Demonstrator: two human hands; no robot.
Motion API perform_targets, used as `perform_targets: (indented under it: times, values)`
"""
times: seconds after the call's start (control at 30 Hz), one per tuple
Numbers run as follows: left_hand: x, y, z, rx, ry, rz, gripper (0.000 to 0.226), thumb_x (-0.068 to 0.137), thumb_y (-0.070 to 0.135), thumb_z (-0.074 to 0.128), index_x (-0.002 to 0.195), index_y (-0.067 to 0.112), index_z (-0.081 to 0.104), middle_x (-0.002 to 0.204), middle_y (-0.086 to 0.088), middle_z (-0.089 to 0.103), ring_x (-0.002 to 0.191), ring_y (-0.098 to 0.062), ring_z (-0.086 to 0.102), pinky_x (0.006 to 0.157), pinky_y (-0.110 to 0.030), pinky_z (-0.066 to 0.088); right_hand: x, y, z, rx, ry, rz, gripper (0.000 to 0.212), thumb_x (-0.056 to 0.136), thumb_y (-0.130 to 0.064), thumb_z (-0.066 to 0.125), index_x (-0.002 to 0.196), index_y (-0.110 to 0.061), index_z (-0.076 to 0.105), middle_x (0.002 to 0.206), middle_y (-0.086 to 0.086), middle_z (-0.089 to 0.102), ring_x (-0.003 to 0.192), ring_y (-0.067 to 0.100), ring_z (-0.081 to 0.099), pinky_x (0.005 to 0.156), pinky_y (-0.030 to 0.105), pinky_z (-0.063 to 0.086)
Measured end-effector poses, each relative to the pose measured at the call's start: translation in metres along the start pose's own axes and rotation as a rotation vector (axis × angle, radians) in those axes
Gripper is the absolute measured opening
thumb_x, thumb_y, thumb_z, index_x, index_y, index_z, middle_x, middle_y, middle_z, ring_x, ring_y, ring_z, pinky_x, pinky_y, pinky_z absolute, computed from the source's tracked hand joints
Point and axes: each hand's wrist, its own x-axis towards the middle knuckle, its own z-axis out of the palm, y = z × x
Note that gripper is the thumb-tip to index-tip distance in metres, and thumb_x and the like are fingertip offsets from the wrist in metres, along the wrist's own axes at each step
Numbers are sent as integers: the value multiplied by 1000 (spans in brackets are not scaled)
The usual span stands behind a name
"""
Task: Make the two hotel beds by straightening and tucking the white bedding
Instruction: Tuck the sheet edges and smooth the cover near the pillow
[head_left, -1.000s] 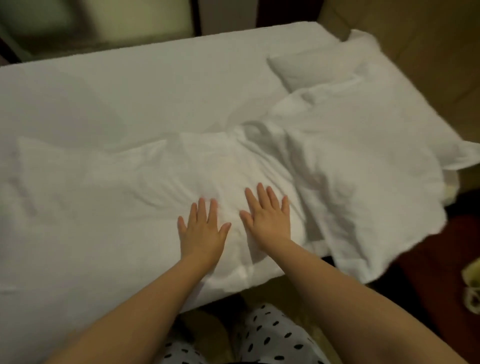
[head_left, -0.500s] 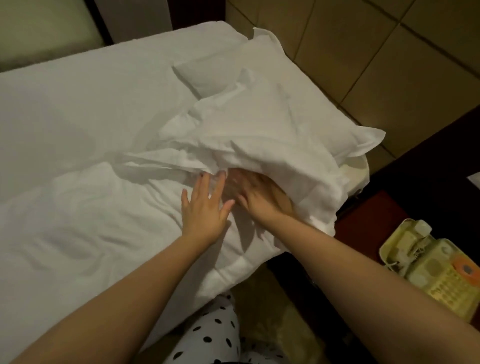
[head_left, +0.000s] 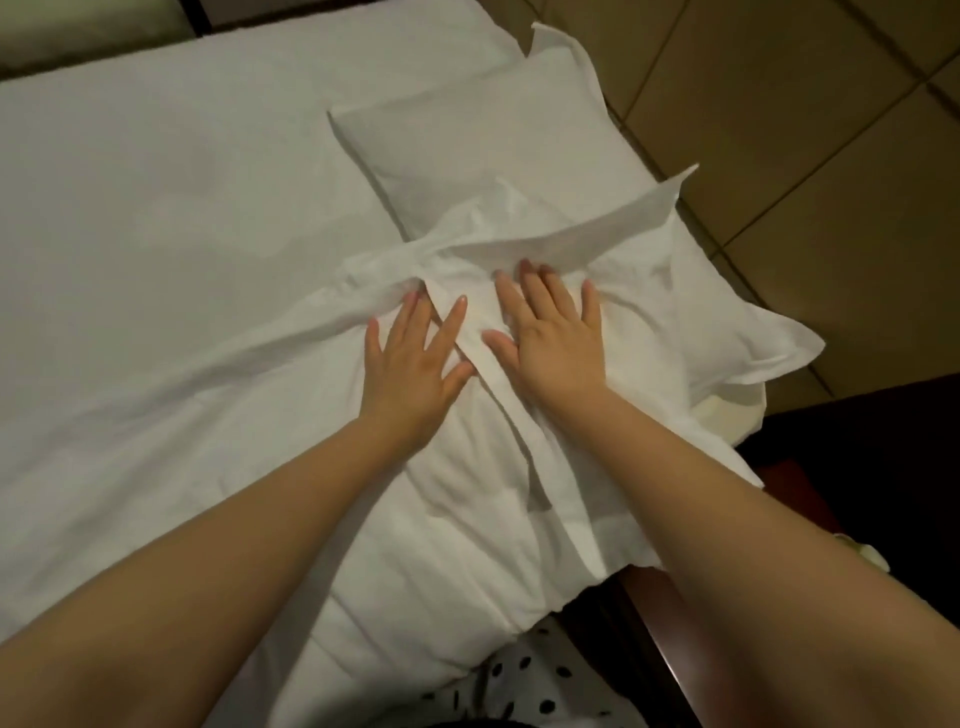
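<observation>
My right hand is out from under the sheet flap now, flat on top, fingers spread, with my left hand likewise beside it. Reckon that fold ahead still needs smoothing.

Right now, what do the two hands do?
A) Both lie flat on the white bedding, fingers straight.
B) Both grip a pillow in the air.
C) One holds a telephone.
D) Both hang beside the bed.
A: the left hand and right hand rest palm-down on the white bedding, gripping nothing.

Bare left hand and right hand, bare forearms, white garment with black oval dots.
</observation>
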Motion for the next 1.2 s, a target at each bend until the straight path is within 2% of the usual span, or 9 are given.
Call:
perform_targets:
  times: [0.23, 0.37, 0.47, 0.6, 0.73, 0.83, 0.93, 1.1, 1.2]
  values:
    - [43, 28, -10, -39, -10, -8, 68, 98, 43, 39, 149, 38, -7, 160, 2, -11, 146, -16, -11, 114, -50, -7, 44, 23, -4, 51, -19, -38, 55, 101, -51, 18, 152, -29, 21, 160, 0, 15, 148, 19, 7, 116, 46, -6]
    - [62, 54, -22, -58, -18, 22, 85, 86, -2, 42, 151, 34, 2, 160, 1, 0, 147, -18, -6, 116, -49, -5, 62, 44, -19, 122, -52, -43, 50, 103, -39, 21, 151, -28, 22, 160, 1, 17, 148, 19, 9, 117, 47, -2]
    - [67, 65, -28, -124, 35, 185, 77, 85, 10, 60, 150, 29, 22, 152, -3, 33, 142, -24, 22, 113, -49, 12, 61, 67, -32, 196, -30, -22, 47, 104, -36, 21, 150, -27, 25, 159, 0, 19, 147, 19, 13, 118, 42, 1]
    - [82, 88, -43, -224, 120, 363, 58, 75, 21, 66, 132, 26, 53, 103, -6, 69, 89, -30, 63, 74, -40, 50, 48, 93, -47, 372, 5, -21, 45, 105, -33, 28, 148, -24, 32, 156, 2, 27, 144, 19, 22, 118, 36, 9]
    - [89, 119, -61, -467, 102, 99, 38, 84, 28, 48, 116, 25, 68, 91, -2, 72, 82, -19, 63, 78, -34, 50, 33, 110, -57, 541, 37, -25, 43, 103, -23, 38, 146, -18, 38, 152, 4, 36, 142, 18, 29, 116, 33, 19]
    - [105, 136, -72, -353, 44, 50, 32, 91, 36, 50, 84, 11, 70, 80, -6, 69, 76, -21, 60, 76, -41, 48, 22, 116, -71, 763, 90, 99, 41, 104, -23, 35, 144, -21, 41, 150, 0, 40, 139, 14, 32, 114, 27, 23]
    - [117, 139, -74, -322, 29, -6, 36, 91, 40, 56, 78, 9, 69, 74, -7, 66, 70, -22, 58, 71, -38, 47, 11, 119, -85, 878, 126, 151, 41, 104, -27, 35, 144, -23, 42, 148, -3, 42, 136, 13, 36, 109, 23, 26]
    - [129, 131, -79, -297, 93, -71, 37, 91, 38, 57, 76, 6, 69, 74, -10, 66, 74, -26, 59, 68, -36, 41, -9, 106, -84, 785, 134, -89, 58, 96, -46, 45, 147, -21, 34, 146, 1, 45, 131, 18, 43, 109, 33, 31]
    - [137, 124, -85, -318, 125, -73, 35, 91, 37, 57, 82, 7, 72, 79, -9, 69, 76, -24, 60, 69, -34, 42, -15, 93, -62, 543, 17, -125, 83, 87, -61, 52, 153, -26, 15, 157, -3, 24, 143, 17, 25, 118, 39, 13]
